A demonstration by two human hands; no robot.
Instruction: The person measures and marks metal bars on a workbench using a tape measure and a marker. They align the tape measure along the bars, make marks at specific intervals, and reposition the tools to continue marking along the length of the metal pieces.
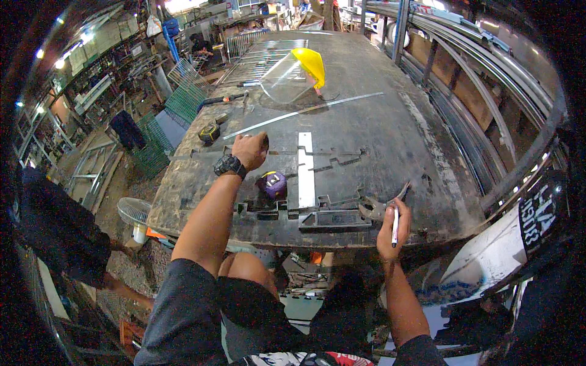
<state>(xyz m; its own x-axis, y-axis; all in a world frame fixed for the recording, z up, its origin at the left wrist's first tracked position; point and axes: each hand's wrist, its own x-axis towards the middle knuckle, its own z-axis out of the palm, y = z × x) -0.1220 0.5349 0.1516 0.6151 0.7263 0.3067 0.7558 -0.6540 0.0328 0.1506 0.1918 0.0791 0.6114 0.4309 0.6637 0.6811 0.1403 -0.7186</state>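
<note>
My left hand point(249, 151), with a black watch on its wrist, is closed above the dark metal table point(360, 128). Something dark shows at its fingers, too unclear to name. My right hand point(390, 229) grips a white marker pen point(395, 227) near the table's front edge. Right at its fingertips is a pair of locking pliers point(373, 209); whether the hand also holds them I cannot tell. Between the hands lies a flat white metal strip point(306, 177), with a purple tape measure point(272, 184) to its left. Notched dark metal pieces point(334, 219) lie along the front.
Farther back are a long steel ruler point(305, 111), a yellow face shield point(310, 64) with a clear visor, and a yellow-black tape measure point(209, 132). Metal bars point(488, 91) fill a rack at right. A fan point(134, 211) and another person point(61, 232) are at left.
</note>
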